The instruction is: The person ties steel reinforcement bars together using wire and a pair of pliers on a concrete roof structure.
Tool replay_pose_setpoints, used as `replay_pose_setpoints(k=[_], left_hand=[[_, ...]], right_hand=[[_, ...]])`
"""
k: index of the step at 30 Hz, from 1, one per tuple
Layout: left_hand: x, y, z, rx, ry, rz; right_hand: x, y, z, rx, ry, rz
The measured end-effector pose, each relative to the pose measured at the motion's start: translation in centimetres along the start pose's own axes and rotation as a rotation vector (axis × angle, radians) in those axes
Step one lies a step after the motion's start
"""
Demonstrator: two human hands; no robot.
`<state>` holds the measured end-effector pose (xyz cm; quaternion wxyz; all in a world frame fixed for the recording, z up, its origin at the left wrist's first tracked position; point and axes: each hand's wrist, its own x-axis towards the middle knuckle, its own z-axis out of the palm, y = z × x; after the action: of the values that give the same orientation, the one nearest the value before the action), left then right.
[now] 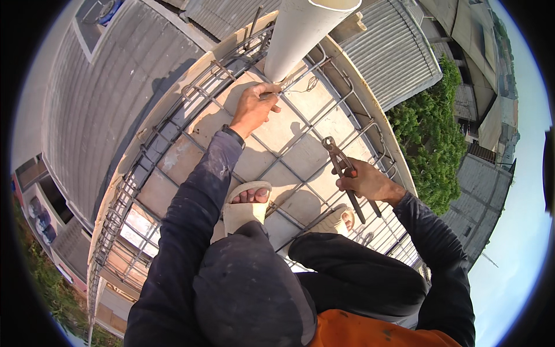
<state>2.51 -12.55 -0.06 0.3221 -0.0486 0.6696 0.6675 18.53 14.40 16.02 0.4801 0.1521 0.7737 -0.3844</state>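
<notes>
My left hand (256, 108) reaches to the steel rebar grid (280, 156) just below the base of a white plastic pipe (298, 32), its fingers bent together at a bar; what they pinch is too small to make out. A thin wire loop (312, 84) lies right of it. My right hand (368, 180) grips metal end-cutting pincers (336, 151) above the grid, jaws pointing up. Under the grid are pale boards (254, 156). My feet in cream sandals (245, 211) rest on the grid.
A wooden formwork edge (370, 89) borders the raised platform, with bent rebar along it. Beyond lie corrugated metal roofs (115, 104), green treetops (430, 139), buildings and a drop at both sides. Part of the left side of the grid has openings below.
</notes>
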Motion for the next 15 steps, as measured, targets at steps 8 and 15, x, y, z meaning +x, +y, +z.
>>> replay_pose_setpoints(k=[8,15], left_hand=[[0.0,-0.3,0.7,0.094,0.056,0.066],[0.5,-2.1,0.5,0.283,0.236,0.421]], right_hand=[[5.5,-9.7,-5.5,0.042,-0.129,0.069],[8.9,-11.9,-7.8,0.076,-0.25,0.213]])
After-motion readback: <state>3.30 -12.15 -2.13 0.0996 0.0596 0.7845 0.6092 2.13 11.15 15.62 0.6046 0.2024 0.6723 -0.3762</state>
